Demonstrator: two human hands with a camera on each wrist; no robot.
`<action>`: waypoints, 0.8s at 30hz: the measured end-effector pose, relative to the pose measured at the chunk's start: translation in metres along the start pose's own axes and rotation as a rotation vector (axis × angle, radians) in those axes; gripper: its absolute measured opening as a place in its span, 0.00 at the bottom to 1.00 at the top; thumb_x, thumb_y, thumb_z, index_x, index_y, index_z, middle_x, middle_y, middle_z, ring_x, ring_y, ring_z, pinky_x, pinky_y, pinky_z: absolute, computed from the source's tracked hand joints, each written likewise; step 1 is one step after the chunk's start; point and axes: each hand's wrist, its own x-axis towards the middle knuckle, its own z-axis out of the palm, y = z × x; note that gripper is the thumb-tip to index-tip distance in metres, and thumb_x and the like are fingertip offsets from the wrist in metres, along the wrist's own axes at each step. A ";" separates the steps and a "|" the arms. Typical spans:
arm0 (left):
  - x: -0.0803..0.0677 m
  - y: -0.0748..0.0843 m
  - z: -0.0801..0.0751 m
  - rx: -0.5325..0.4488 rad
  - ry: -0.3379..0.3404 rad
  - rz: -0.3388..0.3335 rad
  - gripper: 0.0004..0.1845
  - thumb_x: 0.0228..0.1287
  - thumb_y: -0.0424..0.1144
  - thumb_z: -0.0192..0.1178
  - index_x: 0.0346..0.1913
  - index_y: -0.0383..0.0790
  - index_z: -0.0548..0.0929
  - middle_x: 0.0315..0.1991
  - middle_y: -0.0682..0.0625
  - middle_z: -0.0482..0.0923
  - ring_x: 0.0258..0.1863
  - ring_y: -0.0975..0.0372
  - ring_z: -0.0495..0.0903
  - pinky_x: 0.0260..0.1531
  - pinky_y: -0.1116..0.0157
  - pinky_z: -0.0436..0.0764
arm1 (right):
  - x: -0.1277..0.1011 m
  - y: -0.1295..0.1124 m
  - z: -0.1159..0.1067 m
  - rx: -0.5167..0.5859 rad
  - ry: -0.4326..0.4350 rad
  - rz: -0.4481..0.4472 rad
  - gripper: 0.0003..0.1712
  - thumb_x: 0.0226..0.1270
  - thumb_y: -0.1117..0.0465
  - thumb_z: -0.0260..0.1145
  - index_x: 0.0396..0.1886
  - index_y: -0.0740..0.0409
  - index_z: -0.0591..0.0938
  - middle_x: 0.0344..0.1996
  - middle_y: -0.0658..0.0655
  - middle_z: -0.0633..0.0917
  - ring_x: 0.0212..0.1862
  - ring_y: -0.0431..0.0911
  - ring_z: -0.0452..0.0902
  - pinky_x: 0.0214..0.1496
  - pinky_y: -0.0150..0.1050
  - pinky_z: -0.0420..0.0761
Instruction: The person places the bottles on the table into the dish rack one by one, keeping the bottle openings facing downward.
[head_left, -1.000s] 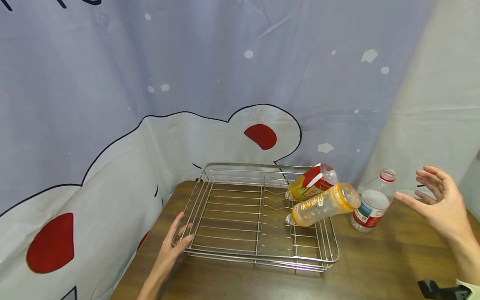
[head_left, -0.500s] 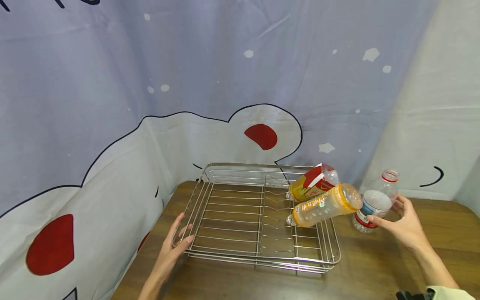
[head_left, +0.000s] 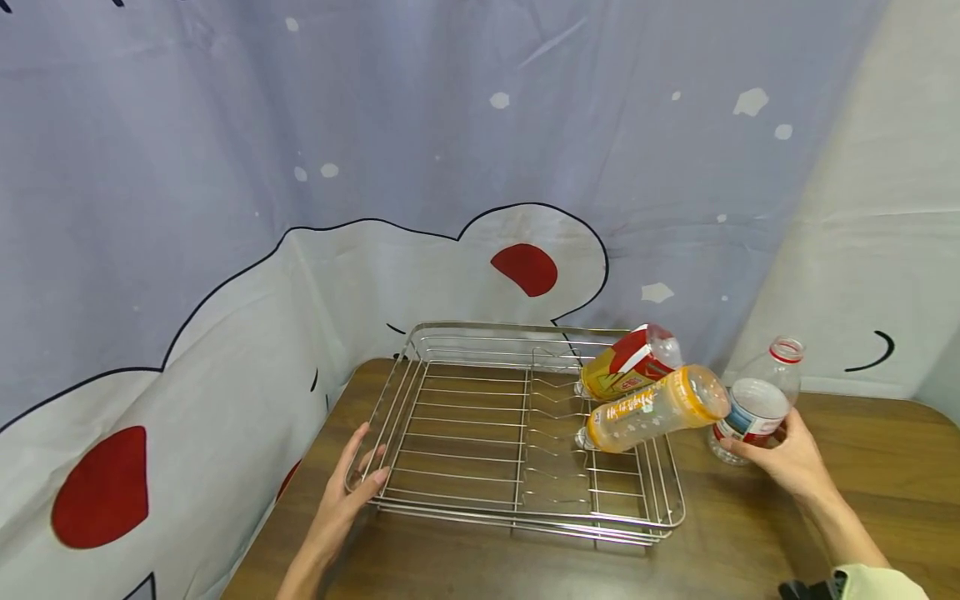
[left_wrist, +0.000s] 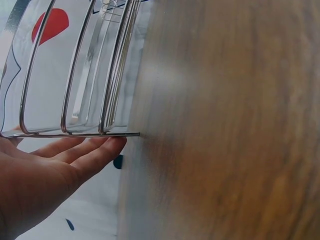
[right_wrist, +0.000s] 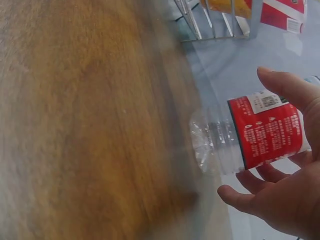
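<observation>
A clear water bottle [head_left: 757, 398] with a red and white label and no cap stands tilted on the wooden table [head_left: 750, 542], right of a wire dish rack [head_left: 465, 512]. My right hand [head_left: 782, 454] grips its lower half; the right wrist view shows thumb and fingers [right_wrist: 280, 200] wrapped round the bottle's label [right_wrist: 260, 135]. My left hand [head_left: 358, 477] rests with straight fingers against the rack's near left corner, and its fingers [left_wrist: 75, 155] lie under the rack's bottom bar [left_wrist: 75, 134]. An orange bottle [head_left: 652, 408] and a yellow and red bottle [head_left: 626, 362] lie tilted on the rack's right side.
A printed cloth backdrop [head_left: 450, 167] hangs close behind the table and drapes past its left edge. The rack's left and middle sections hold nothing. Bare tabletop lies in front of the rack and to the far right.
My right hand came in from the right with spread fingers and closed round the clear bottle, which now leans slightly. The left hand and the rack have not moved.
</observation>
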 end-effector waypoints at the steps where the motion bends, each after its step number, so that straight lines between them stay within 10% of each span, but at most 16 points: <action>1: 0.000 0.000 0.000 0.001 0.001 0.001 0.38 0.75 0.34 0.50 0.80 0.51 0.43 0.79 0.45 0.35 0.72 0.44 0.54 0.65 0.51 0.63 | 0.000 0.000 0.001 -0.005 0.002 0.000 0.45 0.54 0.65 0.78 0.65 0.69 0.61 0.46 0.39 0.71 0.44 0.25 0.67 0.41 0.20 0.69; 10: 0.001 -0.002 0.000 -0.037 -0.012 0.025 0.39 0.75 0.33 0.49 0.80 0.47 0.41 0.79 0.44 0.33 0.72 0.41 0.53 0.64 0.34 0.53 | 0.002 0.003 0.007 -0.015 0.020 0.006 0.44 0.51 0.65 0.79 0.62 0.70 0.63 0.42 0.34 0.72 0.43 0.25 0.67 0.41 0.19 0.68; 18: 0.002 -0.002 -0.001 -0.050 -0.018 0.032 0.39 0.75 0.32 0.49 0.80 0.46 0.41 0.79 0.43 0.32 0.73 0.40 0.51 0.64 0.36 0.52 | -0.003 0.002 0.007 -0.083 0.031 0.042 0.47 0.52 0.62 0.79 0.65 0.71 0.62 0.54 0.70 0.73 0.42 0.24 0.63 0.38 0.19 0.66; 24: 0.002 -0.003 -0.001 -0.050 -0.022 0.032 0.39 0.75 0.32 0.49 0.80 0.46 0.41 0.79 0.42 0.32 0.72 0.39 0.51 0.64 0.34 0.52 | -0.007 0.005 0.008 -0.101 0.064 0.068 0.44 0.54 0.60 0.78 0.64 0.72 0.64 0.55 0.75 0.73 0.42 0.24 0.61 0.38 0.19 0.66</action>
